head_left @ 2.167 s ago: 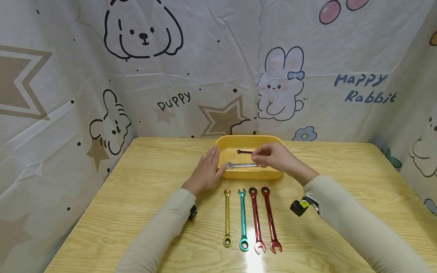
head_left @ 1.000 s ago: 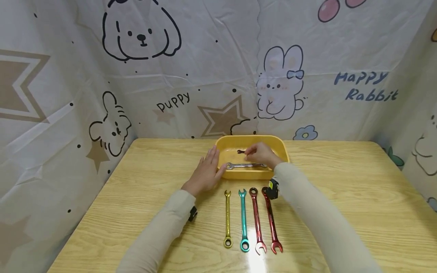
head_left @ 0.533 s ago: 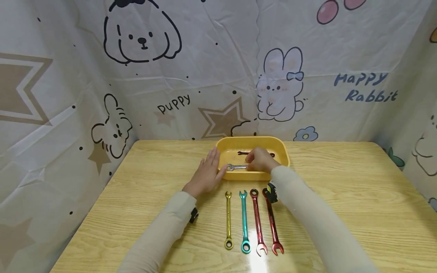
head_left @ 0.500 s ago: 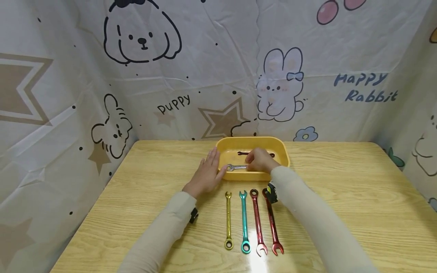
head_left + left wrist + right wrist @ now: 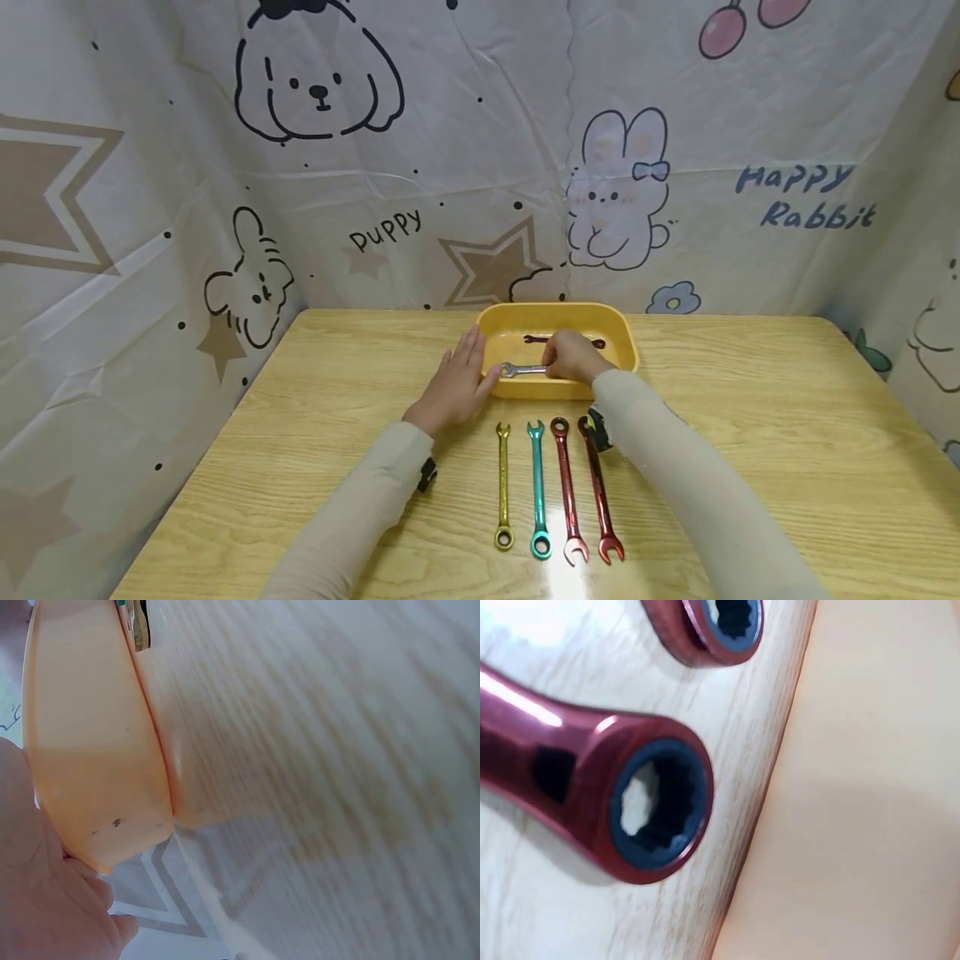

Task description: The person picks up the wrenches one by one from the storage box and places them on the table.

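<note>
In the head view, my left hand (image 5: 452, 385) lies with straight fingers along the left end of the yellow plastic tray (image 5: 558, 389), thumb at its near corner. The left wrist view shows that hand (image 5: 45, 877) at the rim, beside the tray's outer wall (image 5: 97, 750). My right hand (image 5: 576, 357) reaches into the tray and pinches the shaft of a silver combination wrench (image 5: 517, 369), covering its right part. Behind the fingers, a small dark red wrench (image 5: 536, 339) lies on the tray floor, partly hidden. The right wrist view does not catch the fingers.
Before the tray lie a gold wrench (image 5: 503, 487), a teal wrench (image 5: 538, 492) and two red wrenches, one left (image 5: 567, 492) and one right (image 5: 602, 500), side by side on the wooden table (image 5: 360, 367). The right wrist camera overlaps the rightmost one's ring end. A printed cloth (image 5: 420, 167) hangs behind.
My right hand has come away from the dark red wrench, lower into the tray and nearer to me, onto the silver wrench. The left hand stays at the tray's left end.
</note>
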Demonstrator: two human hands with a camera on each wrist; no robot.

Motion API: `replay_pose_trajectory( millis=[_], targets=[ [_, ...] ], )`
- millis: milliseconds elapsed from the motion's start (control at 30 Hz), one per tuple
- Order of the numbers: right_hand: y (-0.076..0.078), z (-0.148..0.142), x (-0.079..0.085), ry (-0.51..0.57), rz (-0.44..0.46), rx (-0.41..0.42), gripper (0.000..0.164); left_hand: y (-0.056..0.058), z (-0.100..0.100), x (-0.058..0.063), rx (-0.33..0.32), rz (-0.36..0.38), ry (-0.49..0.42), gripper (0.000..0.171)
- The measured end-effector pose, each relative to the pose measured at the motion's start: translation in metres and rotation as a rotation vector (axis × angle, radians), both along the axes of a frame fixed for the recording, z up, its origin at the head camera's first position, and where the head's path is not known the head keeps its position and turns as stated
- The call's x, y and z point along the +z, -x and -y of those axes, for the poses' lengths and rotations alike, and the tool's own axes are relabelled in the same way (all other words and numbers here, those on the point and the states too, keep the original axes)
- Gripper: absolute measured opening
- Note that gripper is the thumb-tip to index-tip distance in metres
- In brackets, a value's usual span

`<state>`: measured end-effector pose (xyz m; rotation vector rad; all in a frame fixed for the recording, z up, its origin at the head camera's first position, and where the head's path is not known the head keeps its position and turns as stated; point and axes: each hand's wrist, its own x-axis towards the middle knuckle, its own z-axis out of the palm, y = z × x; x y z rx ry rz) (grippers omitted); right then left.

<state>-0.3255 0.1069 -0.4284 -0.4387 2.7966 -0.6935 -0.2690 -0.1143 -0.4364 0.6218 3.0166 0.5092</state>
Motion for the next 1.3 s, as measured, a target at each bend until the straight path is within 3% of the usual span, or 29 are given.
replay_pose_trajectory(
  millis=[333, 767, 1300],
  targets=[
    [0.000, -0.001, -0.001, 0.009, 0.004, 0.036, 0.006, 0.000, -0.002, 0.000, 0.001, 0.001, 0.008, 0.072],
    [0.000, -0.005, 0.001, -0.072, 0.051, 0.100, 0.003, -0.001, -0.002, 0.000, -0.007, -0.002, -0.002, 0.071],
    [-0.006, -0.012, 0.009, 0.083, 0.071, 0.166, 0.003, -0.001, 0.000, -0.001, -0.011, -0.020, -0.005, 0.072]
  ],
)
